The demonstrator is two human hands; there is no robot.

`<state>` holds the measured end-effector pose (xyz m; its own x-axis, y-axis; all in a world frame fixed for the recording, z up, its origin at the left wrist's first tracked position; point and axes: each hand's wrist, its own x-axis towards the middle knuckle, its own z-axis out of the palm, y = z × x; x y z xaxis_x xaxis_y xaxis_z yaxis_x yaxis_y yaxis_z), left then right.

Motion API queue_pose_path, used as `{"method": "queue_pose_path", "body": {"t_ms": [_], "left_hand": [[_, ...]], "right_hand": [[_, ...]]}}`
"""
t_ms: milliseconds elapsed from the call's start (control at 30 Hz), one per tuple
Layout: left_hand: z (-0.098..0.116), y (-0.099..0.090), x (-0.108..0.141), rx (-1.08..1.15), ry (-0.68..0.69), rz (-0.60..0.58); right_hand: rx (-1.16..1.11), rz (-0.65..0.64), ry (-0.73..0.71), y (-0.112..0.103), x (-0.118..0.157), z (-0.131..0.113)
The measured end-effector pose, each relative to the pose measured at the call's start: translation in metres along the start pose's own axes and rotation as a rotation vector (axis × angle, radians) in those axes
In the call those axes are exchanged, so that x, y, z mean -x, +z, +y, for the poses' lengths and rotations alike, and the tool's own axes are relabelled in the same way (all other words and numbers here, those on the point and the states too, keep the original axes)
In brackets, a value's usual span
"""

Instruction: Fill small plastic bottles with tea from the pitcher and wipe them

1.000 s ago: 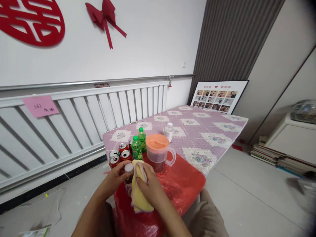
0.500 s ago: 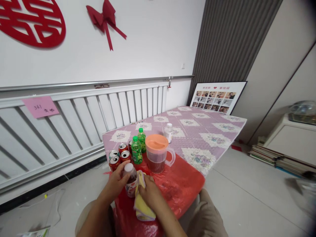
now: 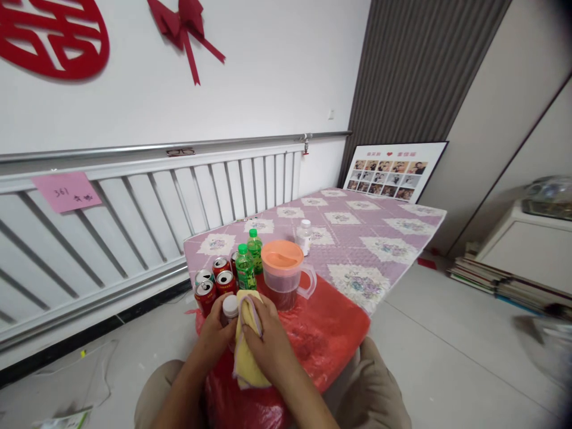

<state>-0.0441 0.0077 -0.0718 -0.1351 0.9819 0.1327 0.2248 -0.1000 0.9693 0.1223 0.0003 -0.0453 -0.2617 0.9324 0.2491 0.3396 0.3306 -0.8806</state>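
Note:
My left hand [image 3: 214, 329] is wrapped round a white-capped bottle [image 3: 230, 306] with dark contents, upright near the front of the red plastic cover [image 3: 333, 325]. A folded yellow cloth [image 3: 250, 362] with a pale purple edge is gripped in my right hand [image 3: 267, 339], against the bottle's right side. Most of the bottle's body is hidden by my fingers and the cloth. Just beyond my hands stand a pitcher [image 3: 281, 280] with an orange lid, holding brown liquid, two green-capped bottles [image 3: 245, 268] and several open drink cans [image 3: 226, 281].
A small white bottle [image 3: 304, 235] stands behind the pitcher on the purple patterned tablecloth [image 3: 330, 205]. Along the wall at left runs a white radiator [image 3: 156, 208]. A framed photo board [image 3: 393, 173] leans at the table's far end. Stacked books [image 3: 473, 277] lie at right.
My right hand has raised the cloth and pressed it against the bottle's upper right side, covering more of it. My left hand has shifted slightly lower and left. The view has tilted slightly.

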Motion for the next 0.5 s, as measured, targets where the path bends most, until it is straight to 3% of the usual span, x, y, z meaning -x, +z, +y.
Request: {"method": "queue_pose_path", "body": {"t_ms": [200, 500], "left_hand": [[0.008, -0.008, -0.003, 0.042, -0.013, -0.106], [0.003, -0.007, 0.000, 0.005, -0.010, -0.057]], "right_hand": [[0.031, -0.020, 0.036, -0.001, -0.019, 0.011], [0.130, -0.098, 0.186, 0.008, -0.007, 0.046]]}}
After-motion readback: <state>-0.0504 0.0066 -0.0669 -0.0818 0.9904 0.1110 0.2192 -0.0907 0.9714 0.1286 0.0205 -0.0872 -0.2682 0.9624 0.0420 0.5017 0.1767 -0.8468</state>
